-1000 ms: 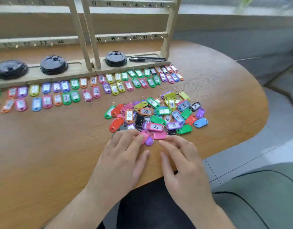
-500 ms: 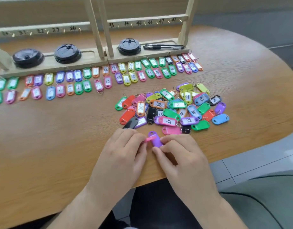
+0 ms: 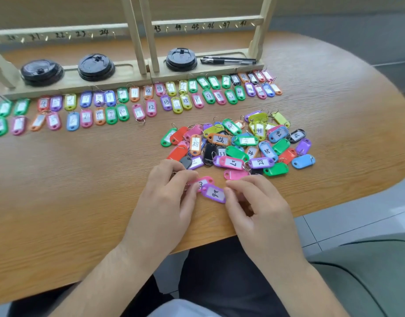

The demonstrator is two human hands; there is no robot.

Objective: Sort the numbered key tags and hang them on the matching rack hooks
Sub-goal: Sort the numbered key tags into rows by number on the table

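centre of frame: pink tag (image 3: 205, 181) and purple tag (image 3: 214, 193), drawn below the pile (image 3: 238, 143), now lie label-up. left hand (image 3: 167, 195) pinches the pink, right hand (image 3: 258, 207) the purple; numbers readable for sorting.

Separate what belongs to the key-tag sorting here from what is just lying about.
Job: pink tag in the left hand, purple tag in the right hand, loose tag pile, sorted tag rows, numbered rack.
Lying about: black lids, pens on the rack base.
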